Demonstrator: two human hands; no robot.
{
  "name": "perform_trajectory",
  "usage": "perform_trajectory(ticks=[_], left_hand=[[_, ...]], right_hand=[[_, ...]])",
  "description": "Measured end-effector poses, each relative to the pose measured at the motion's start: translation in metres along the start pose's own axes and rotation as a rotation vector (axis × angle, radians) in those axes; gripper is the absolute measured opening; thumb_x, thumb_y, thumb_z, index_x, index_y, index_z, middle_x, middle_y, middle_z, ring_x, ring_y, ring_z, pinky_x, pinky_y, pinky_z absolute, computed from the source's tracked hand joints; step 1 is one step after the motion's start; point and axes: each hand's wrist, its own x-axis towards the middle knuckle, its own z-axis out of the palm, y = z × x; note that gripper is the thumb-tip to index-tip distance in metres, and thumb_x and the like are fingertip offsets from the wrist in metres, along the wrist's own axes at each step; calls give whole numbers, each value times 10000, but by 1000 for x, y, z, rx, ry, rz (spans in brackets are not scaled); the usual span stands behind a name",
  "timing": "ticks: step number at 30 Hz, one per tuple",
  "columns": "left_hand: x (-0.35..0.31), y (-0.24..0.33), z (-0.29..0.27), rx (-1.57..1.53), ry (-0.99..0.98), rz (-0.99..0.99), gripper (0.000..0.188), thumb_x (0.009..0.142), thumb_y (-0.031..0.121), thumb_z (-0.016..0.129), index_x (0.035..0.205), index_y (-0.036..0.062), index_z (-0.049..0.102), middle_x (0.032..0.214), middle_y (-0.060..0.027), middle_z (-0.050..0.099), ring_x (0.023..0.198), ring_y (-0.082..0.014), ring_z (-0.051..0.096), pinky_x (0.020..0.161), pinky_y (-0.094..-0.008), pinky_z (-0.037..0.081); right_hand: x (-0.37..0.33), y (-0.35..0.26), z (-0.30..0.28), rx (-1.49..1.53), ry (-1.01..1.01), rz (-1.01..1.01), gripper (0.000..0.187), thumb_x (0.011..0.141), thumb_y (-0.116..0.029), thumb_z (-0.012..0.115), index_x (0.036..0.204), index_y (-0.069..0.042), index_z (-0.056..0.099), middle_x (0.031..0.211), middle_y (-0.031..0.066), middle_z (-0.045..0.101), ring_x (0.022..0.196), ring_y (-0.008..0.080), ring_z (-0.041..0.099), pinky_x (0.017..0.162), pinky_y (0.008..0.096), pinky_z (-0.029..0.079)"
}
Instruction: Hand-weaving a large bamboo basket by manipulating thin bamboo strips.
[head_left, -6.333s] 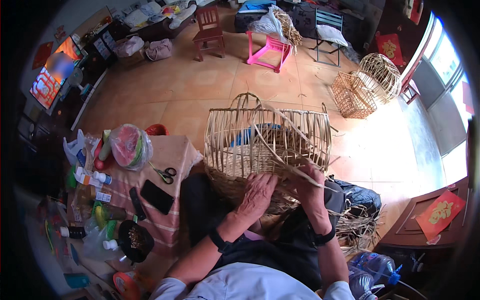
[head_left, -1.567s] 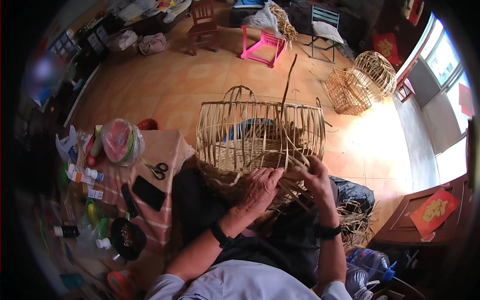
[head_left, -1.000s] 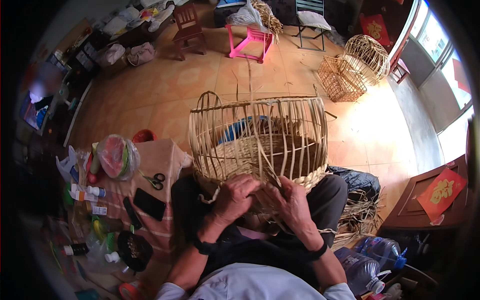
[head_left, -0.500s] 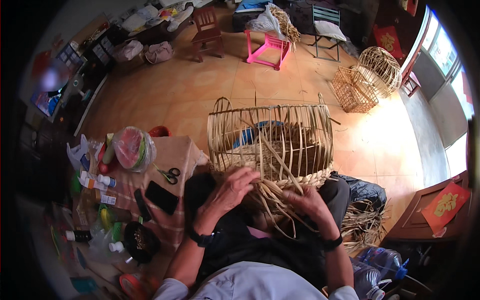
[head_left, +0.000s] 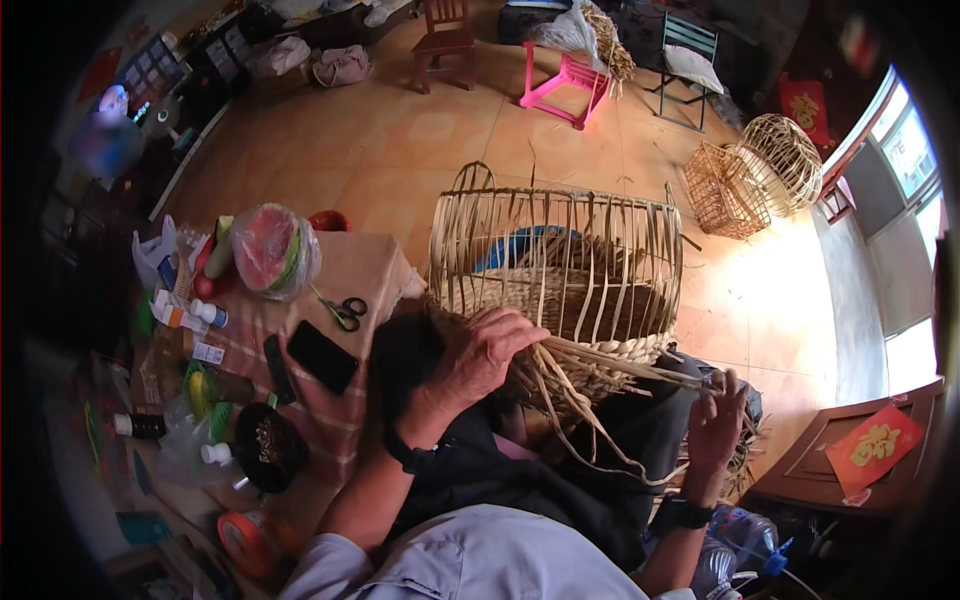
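A part-woven straw basket (head_left: 632,352) lies on its side over my lap, its upright stakes showing like bars and a braided band along its near edge. My left hand (head_left: 478,358) is closed at that edge, with thumb and fingers pinching a bunch of straw strands. Out to the right, my right hand (head_left: 720,402) grips the far end of several straw strands (head_left: 630,364), which run taut between the two hands. Loose strand ends (head_left: 585,425) hang in a loop below. Something blue (head_left: 520,248) shows through the bars.
At left, a cloth-covered table holds scissors (head_left: 347,312), a black phone (head_left: 322,357), a wrapped watermelon piece (head_left: 270,255) and bottles. Water jugs (head_left: 752,540) stand low at right. Farther off are other baskets (head_left: 725,190), a pink stool (head_left: 567,90) and chairs.
My right hand has moved from the basket's edge out to the right, drawing the straw strands straight. My left hand stays at the edge. The whole view has shifted slightly.
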Motion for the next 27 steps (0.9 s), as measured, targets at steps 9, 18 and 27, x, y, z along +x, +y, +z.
perform_trajectory(ticks=[9, 18, 27], left_hand=[[-6, 4, 20, 22, 21, -1, 586, 667, -67, 748, 1228, 91, 684, 1093, -100, 673, 1035, -291, 652, 931, -382, 544], [-6, -7, 23, 27, 50, 25, 559, 679, -86, 727, 1208, 92, 699, 1084, -112, 710, 994, -285, 692, 884, -372, 570], [-1, -1, 28, -76, 106, -128, 272, 805, 55, 747, 1073, 59, 704, 977, -123, 727, 900, -310, 702, 810, -387, 569]], right_hand=[[-51, 26, 43, -1113, -301, 173, 141, 914, -57, 712, 1018, 17, 653, 943, 28, 668, 869, 106, 610, 805, 240, 477], [-51, 94, 119, -1024, -522, 613, 248, 1000, -196, 647, 1075, -2, 513, 888, 50, 641, 660, 93, 557, 558, 239, 448], [-40, 20, 144, -244, -701, 462, 456, 1090, -373, 365, 1209, 25, 552, 741, 117, 637, 471, 158, 586, 389, 246, 429]])
